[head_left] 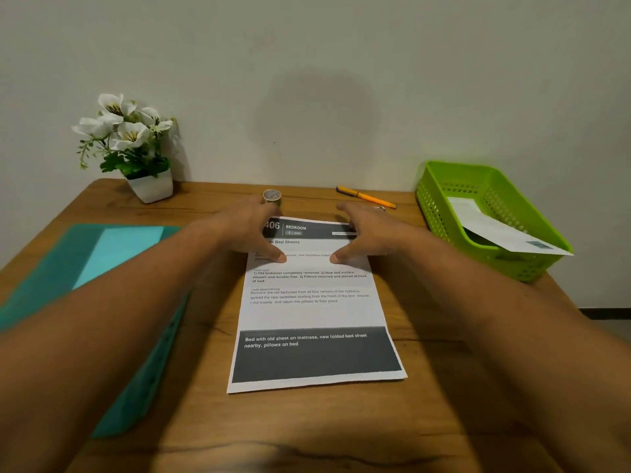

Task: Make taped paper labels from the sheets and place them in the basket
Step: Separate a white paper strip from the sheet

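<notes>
Fingers of both hands spread flat, gripping nothing: left hand [251,230] pressed on the far left corner of the printed sheet [314,308], right hand [362,233] on the far right corner, thumbs pointing inward toward each other on the paper. Sheet: white, printed, headed "BEDROOM", dark band along its near end; lies flat at the centre of the wooden table [444,387], long axis running from six to twelve o'clock. Tape roll [272,197]: small, standing at twelve o'clock of the sheet, just beyond the left hand's fingertips. Pen [367,197]: orange with dark cap, lying at one o'clock, near the wall. Basket [491,220]: green, perforated, at two o'clock on the table's right edge, holding a folded white paper [502,230] that overhangs its near rim. Folder [92,285]: teal, flat, at nine o'clock, partly under the left forearm. Potted white flowers [129,145]: at eleven o'clock, against the wall.
</notes>
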{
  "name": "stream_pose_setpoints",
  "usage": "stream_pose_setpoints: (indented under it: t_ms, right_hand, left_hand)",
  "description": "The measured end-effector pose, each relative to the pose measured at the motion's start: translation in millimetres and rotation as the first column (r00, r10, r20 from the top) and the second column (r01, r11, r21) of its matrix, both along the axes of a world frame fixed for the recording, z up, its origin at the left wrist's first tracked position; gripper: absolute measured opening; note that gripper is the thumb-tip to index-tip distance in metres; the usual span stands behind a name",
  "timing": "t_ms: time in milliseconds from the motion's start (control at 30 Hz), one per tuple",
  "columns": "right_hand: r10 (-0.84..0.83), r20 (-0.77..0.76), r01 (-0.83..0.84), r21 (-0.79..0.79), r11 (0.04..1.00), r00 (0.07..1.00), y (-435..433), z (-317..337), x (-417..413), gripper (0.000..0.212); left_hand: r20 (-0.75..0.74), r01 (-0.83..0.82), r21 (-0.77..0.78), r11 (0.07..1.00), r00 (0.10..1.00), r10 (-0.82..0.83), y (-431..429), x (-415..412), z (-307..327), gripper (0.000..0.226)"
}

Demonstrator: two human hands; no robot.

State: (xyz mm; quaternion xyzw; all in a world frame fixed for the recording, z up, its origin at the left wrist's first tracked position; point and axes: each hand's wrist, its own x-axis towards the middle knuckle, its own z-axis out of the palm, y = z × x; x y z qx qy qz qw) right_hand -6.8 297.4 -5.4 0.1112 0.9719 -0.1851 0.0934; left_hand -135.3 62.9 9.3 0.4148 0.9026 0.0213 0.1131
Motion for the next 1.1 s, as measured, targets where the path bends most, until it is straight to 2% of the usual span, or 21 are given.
stream_pose_setpoints:
  t_ms: [133, 200, 267, 367, 433, 500, 667, 800, 967, 1100]
  right_hand:
    - [0.054, -0.093, -0.038, 0.171, 0.985, 0.994, -9, 9, 14, 0.124]
    - [0.104, -0.133, -0.072, 0.227, 0.971, 0.986, -20, 16, 20, 0.117]
    - [0.142, -0.177, -0.085, 0.294, 0.952, 0.974, -31, 18, 24, 0.094]
    - [0.198, -0.247, -0.086, 0.399, 0.913, 0.949, -45, 17, 34, 0.047]
    - [0.219, -0.286, -0.08, 0.43, 0.899, 0.933, -55, 14, 44, 0.032]
    - [0.235, -0.309, -0.085, 0.43, 0.899, 0.922, -66, 6, 56, 0.035]
    - [0.172, -0.266, -0.083, 0.315, 0.946, 0.949, -89, -22, 81, 0.05]
    - [0.047, -0.29, 0.024, 0.239, 0.971, 0.956, -104, -30, 84, 0.038]
    - [-0.024, -0.293, 0.062, 0.119, 0.991, 0.956, -127, -34, 73, 0.037]
    - [-0.029, -0.241, 0.058, 0.118, 0.991, 0.97, -126, -48, 78, 0.06]
  left_hand:
    - [-0.225, 0.091, 0.098, 0.991, 0.972, -0.067, -6, 14, -2, 0.093]
    - [-0.306, 0.126, 0.149, 0.981, 0.949, -0.075, -10, 24, -4, 0.081]
    - [-0.367, 0.16, 0.195, 0.968, 0.927, -0.08, -13, 34, -7, 0.067]
    - [-0.391, 0.167, 0.252, 0.953, 0.919, -0.058, -20, 50, -15, 0.05]
    - [-0.396, 0.174, 0.289, 0.941, 0.917, -0.048, -27, 62, -21, 0.041]
    - [-0.373, 0.19, 0.322, 0.927, 0.926, -0.06, -33, 75, -29, 0.038]
    - [-0.28, 0.138, 0.32, 0.937, 0.959, -0.045, -43, 102, -46, 0.051]
    - [-0.213, 0.057, 0.279, 0.959, 0.977, 0.004, -39, 106, -52, 0.059]
    - [-0.198, 0.015, 0.267, 0.964, 0.979, 0.039, -34, 110, -62, 0.049]
    - [-0.144, -0.026, 0.188, 0.982, 0.988, 0.054, -31, 109, -65, 0.056]
